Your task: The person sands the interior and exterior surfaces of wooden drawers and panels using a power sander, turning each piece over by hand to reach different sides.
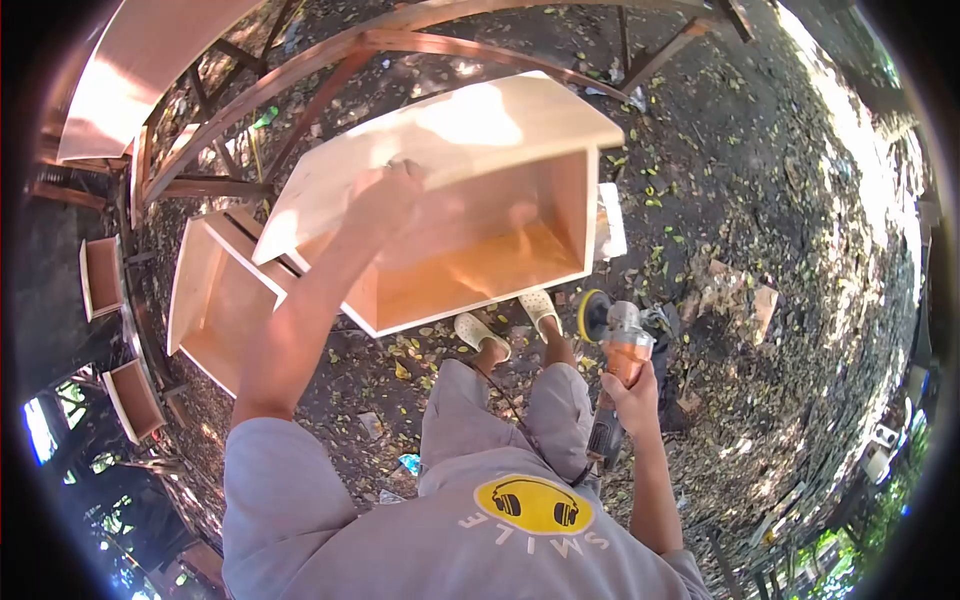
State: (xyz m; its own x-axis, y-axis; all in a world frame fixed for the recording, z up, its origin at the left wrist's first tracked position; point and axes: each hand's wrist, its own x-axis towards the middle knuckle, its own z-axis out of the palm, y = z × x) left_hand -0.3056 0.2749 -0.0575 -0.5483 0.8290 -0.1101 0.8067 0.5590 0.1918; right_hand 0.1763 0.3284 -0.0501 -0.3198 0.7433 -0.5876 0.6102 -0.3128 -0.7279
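My right hand [634,395] is wrapped round the orange and grey body of an angle grinder [628,350]. A yellow-backed disc pad [593,315] is fitted to its head, held clear of the wood. Over the front edge of a pale wooden box [460,130] is my left hand [385,195], smeared by motion. Its fingers look curled, but I cannot make out whether they touch the panel or hold anything. The box's open side faces me, showing an orange-brown floor inside. A dark cord [510,400] runs across my legs.
A second open wooden box [225,290] stands at the left. Behind are reddish timber frames [330,90] and a large pale panel [150,70]. Smaller boxes [102,277] line the far left. Leaf-strewn ground [740,180] spreads right, with a flattened brown scrap [763,308] on it.
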